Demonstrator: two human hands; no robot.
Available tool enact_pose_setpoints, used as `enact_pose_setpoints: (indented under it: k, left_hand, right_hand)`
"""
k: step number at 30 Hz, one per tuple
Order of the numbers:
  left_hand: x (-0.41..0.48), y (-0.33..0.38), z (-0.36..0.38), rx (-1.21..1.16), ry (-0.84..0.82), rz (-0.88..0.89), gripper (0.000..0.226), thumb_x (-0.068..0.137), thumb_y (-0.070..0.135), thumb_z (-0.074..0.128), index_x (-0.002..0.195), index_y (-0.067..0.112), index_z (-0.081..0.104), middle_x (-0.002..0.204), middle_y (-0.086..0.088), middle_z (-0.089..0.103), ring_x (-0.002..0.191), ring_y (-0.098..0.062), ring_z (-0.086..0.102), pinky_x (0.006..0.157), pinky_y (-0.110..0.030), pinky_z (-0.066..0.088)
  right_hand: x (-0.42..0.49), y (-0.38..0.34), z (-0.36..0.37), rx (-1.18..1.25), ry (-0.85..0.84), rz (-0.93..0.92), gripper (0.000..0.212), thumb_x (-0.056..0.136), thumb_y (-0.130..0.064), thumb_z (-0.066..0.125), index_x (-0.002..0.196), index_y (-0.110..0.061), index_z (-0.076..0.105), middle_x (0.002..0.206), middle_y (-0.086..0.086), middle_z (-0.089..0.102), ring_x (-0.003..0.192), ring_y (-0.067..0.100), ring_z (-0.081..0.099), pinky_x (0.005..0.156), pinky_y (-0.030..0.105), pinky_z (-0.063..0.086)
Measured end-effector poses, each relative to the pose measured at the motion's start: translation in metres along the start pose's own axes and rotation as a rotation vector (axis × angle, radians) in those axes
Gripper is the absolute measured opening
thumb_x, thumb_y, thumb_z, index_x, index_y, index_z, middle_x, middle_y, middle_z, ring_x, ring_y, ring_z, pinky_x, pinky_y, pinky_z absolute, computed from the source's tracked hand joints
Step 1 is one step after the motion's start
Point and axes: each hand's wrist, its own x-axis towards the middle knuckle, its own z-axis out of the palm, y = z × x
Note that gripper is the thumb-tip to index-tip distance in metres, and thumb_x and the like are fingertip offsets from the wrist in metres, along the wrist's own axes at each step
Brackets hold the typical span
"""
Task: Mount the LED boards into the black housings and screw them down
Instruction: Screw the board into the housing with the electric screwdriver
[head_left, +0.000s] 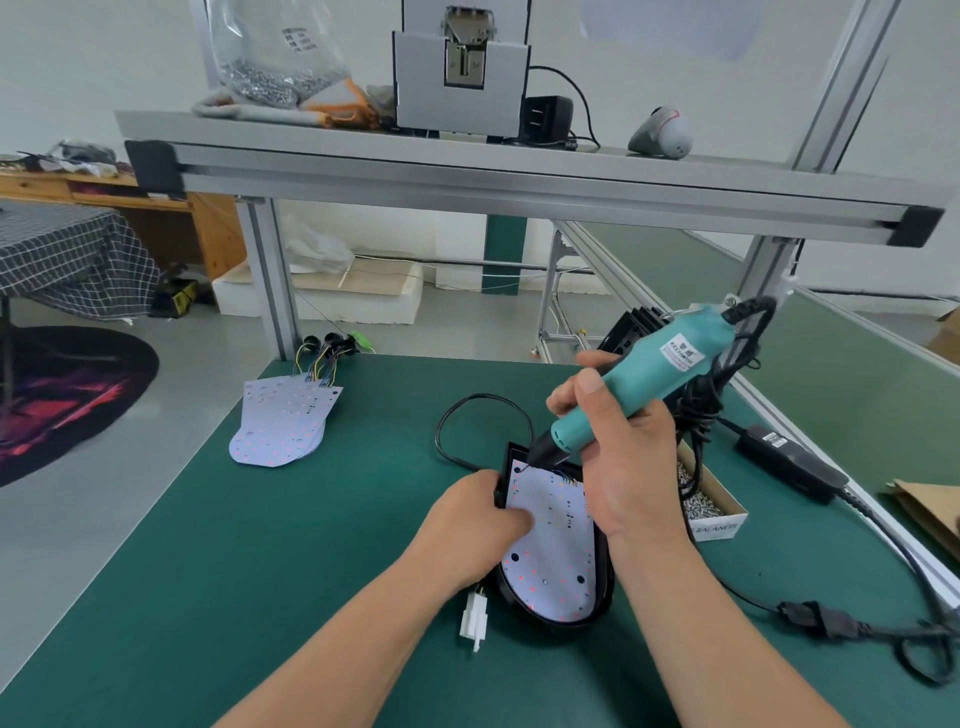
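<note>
Spare LED boards stacked on bench left, left hand gripping black housing edge, thumb pressing seated LED board, right hand wrapped round teal electric screwdriver, bit on board's top-left corner, screw box just beside.

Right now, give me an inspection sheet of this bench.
Surface: green mat, no spills seen.
Job's things: board seated in housing; spare boards stacked far left; screwdriver tip at board's far-left corner; screw box at right.
Clutter: cardboard at right edge.
Hands: left hand holds housing edge, thumb on board; right hand grips screwdriver.
Cables: housing wire loops behind it; white connector beside its near end; cord runs right past power brick.
Surroundings: shelf above carries screw feeder and screw bag.
</note>
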Motion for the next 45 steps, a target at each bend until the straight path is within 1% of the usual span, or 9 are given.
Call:
enact_pose_setpoints:
  k: [4,10,13,19,23,28,34,38,45]
  left_hand:
    - [-0.001,0.000,-0.001,-0.019,-0.005,-0.019,0.031,0.072,0.031,0.061,0.091,0.006,0.060,0.072,-0.002,0.059,0.066,-0.019,0.050,0.067,-0.036,0.040]
    - [-0.001,0.001,-0.002,-0.006,-0.004,-0.030,0.033,0.071,0.035,0.062,0.097,0.014,0.067,0.083,0.001,0.072,0.073,-0.023,0.063,0.072,-0.040,0.054]
    - [-0.001,-0.002,-0.002,0.001,-0.001,-0.025,0.033,0.072,0.034,0.063,0.099,0.015,0.068,0.097,-0.007,0.076,0.082,-0.027,0.070,0.083,-0.048,0.060]
    - [0.002,-0.004,-0.002,-0.019,0.010,-0.030,0.034,0.075,0.035,0.061,0.098,0.011,0.066,0.087,-0.008,0.073,0.071,-0.017,0.059,0.072,-0.037,0.050]
    - [0.002,-0.004,-0.002,-0.037,0.014,-0.031,0.033,0.075,0.035,0.061,0.096,0.009,0.065,0.074,0.006,0.064,0.067,-0.015,0.055,0.069,-0.034,0.046]
    - [0.000,-0.003,-0.003,-0.063,-0.005,-0.025,0.032,0.079,0.033,0.061,0.098,0.009,0.069,0.093,-0.011,0.075,0.070,-0.015,0.060,0.071,-0.034,0.049]
    - [-0.001,-0.001,-0.003,-0.067,0.026,-0.009,0.022,0.083,0.034,0.062,0.091,0.014,0.068,0.074,0.002,0.071,0.064,-0.013,0.057,0.066,-0.031,0.048]
    - [-0.003,0.000,-0.002,-0.066,0.030,-0.010,0.024,0.085,0.037,0.061,0.094,0.017,0.070,0.089,-0.006,0.076,0.068,-0.015,0.061,0.069,-0.033,0.051]
    - [0.000,-0.003,-0.001,-0.048,0.085,0.017,0.024,0.094,0.035,0.061,0.089,0.011,0.061,0.061,0.014,0.054,0.055,-0.011,0.045,0.055,-0.025,0.039]
  right_hand:
    - [0.008,-0.016,-0.005,-0.071,-0.017,-0.070,0.037,0.089,-0.042,0.082,0.109,-0.014,0.070,0.083,0.011,0.062,0.076,0.030,0.061,0.077,0.042,0.055]
    - [0.012,-0.028,-0.050,-0.231,0.157,-0.016,0.023,0.093,-0.036,0.076,0.080,-0.019,0.067,0.067,0.009,0.059,0.052,0.026,0.052,0.055,0.035,0.049]
    - [0.017,-0.040,-0.088,-0.280,0.201,0.085,0.024,0.097,-0.039,0.074,0.092,-0.017,0.066,0.075,0.007,0.062,0.050,0.022,0.053,0.048,0.033,0.050]
    - [0.014,-0.058,-0.181,-0.551,0.244,0.370,0.021,0.102,-0.019,0.064,0.114,-0.004,0.058,0.081,0.012,0.066,0.056,0.023,0.065,0.044,0.032,0.053]
    - [0.001,-0.057,-0.226,-0.793,0.213,0.464,0.025,0.101,-0.012,0.067,0.125,-0.008,0.060,0.096,0.015,0.069,0.065,0.026,0.074,0.053,0.038,0.060]
    - [0.000,-0.051,-0.233,-1.126,0.084,0.479,0.039,0.095,-0.026,0.075,0.131,-0.027,0.058,0.099,0.006,0.074,0.071,0.022,0.076,0.065,0.042,0.060]
    - [-0.001,-0.050,-0.227,-1.356,0.001,0.482,0.071,0.097,-0.047,0.068,0.158,-0.019,0.043,0.149,0.007,0.059,0.128,0.029,0.058,0.110,0.048,0.045]
    - [-0.003,-0.045,-0.224,-1.444,-0.025,0.486,0.066,0.102,-0.042,0.062,0.156,-0.012,0.041,0.150,0.013,0.056,0.120,0.029,0.056,0.099,0.042,0.041]
    - [-0.007,-0.050,-0.211,-1.349,0.077,0.361,0.065,0.100,-0.042,0.063,0.158,-0.020,0.044,0.146,0.003,0.057,0.127,0.019,0.054,0.110,0.044,0.041]
